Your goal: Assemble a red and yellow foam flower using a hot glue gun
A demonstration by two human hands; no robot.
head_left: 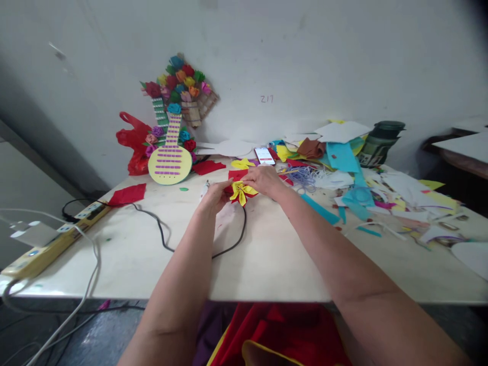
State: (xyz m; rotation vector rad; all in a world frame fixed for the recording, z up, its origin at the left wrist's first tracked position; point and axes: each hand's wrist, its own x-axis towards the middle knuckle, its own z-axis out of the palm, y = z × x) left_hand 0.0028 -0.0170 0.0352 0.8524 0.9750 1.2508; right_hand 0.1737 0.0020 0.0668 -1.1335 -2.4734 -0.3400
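Shaping the yellow flower (240, 193) seems the step in hand: between both hands over the surface (267, 249), the left hand (218, 196) curls round its left side, the right hand (263, 180) pinches its upper edge; further adjustment calls for light, steady fingers.

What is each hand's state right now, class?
Left hand: closed, holding the yellow and red flower.
Right hand: closed, pinching the same flower's upper edge.

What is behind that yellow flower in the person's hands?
A red piece shows behind the yellow flower, with a yellow cutout farther back. The flower and right hand cover part of the red piece, so its full outline cannot be seen.
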